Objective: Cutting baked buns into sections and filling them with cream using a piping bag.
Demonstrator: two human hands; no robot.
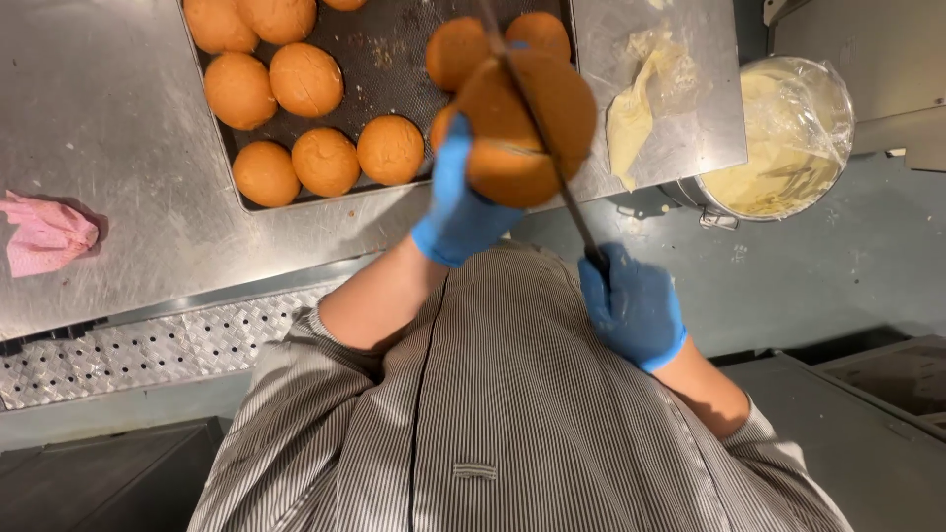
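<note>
My left hand [455, 202], in a blue glove, holds a round golden-brown bun [527, 128] up over the edge of the steel table. My right hand [631, 305], also in a blue glove, grips the handle of a long knife [537, 118]. The blade runs up across the bun's side and appears to cut into it. Beyond the bun lies a dark baking tray [389, 64] with several more buns [305, 79] on it.
A steel table [108, 128] carries the tray, a crumpled pink cloth [44, 234] at the left, and a piping bag of pale cream [641, 99] at the right. A plastic-lined bucket of cream [778, 138] stands beside the table. My striped shirt fills the foreground.
</note>
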